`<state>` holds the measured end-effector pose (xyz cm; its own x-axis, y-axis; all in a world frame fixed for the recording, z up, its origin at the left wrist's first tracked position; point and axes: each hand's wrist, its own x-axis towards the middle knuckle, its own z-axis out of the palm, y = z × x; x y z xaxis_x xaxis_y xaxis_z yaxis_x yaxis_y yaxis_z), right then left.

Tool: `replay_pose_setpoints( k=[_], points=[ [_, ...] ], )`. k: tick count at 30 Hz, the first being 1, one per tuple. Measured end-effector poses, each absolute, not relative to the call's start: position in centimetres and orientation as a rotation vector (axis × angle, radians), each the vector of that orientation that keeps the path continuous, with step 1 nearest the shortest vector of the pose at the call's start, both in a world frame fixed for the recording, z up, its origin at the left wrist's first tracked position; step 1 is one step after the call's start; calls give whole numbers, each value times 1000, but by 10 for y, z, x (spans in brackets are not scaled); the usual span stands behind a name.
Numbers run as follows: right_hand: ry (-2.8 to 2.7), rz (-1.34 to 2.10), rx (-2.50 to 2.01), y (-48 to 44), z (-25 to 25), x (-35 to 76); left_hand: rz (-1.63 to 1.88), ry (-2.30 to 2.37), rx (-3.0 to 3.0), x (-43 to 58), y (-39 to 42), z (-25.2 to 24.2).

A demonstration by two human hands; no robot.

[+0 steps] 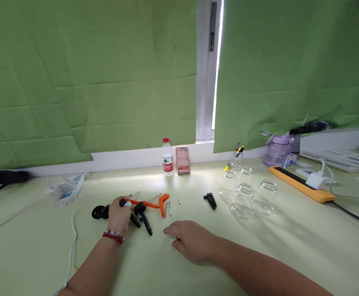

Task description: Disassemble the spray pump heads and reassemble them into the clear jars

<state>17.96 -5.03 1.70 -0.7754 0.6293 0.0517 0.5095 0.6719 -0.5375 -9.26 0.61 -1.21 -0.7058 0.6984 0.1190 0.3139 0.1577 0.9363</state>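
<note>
My left hand [119,216] is closed round a black-handled part [125,203] among a scatter of black and orange tool pieces [145,207] on the pale green table [179,263]. Thin metal rods [167,209] lie beside an orange piece [163,200]. My right hand [190,240] rests palm down on the table just right of the pieces, fingers loosely spread, holding nothing. A black disc-shaped part [97,212] lies left of my left hand. A small black clip [210,200] lies farther right.
Several clear glass jars [247,195] stand at right. A water bottle [167,158] and a small box [182,160] stand by the wall. An orange power strip [302,184] with a white plug, a purple jug [277,150], and a white adapter [62,191] with cables are around.
</note>
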Motion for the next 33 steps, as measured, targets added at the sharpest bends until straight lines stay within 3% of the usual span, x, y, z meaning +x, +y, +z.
replay_pose_setpoints(
  k=[15,24,28,33],
  points=[
    [-2707,702,-933,-49,15,179,1376,2274,1231,-86,6,-20],
    [-2711,693,-928,-49,13,179,1389,2500,1565,-98,-6,12],
    [-2718,679,-921,-48,11,179,1147,2844,1330,-114,-6,12],
    [-2734,633,-895,-47,8,180,913,2836,1289,-132,-1,-2]
  ],
)
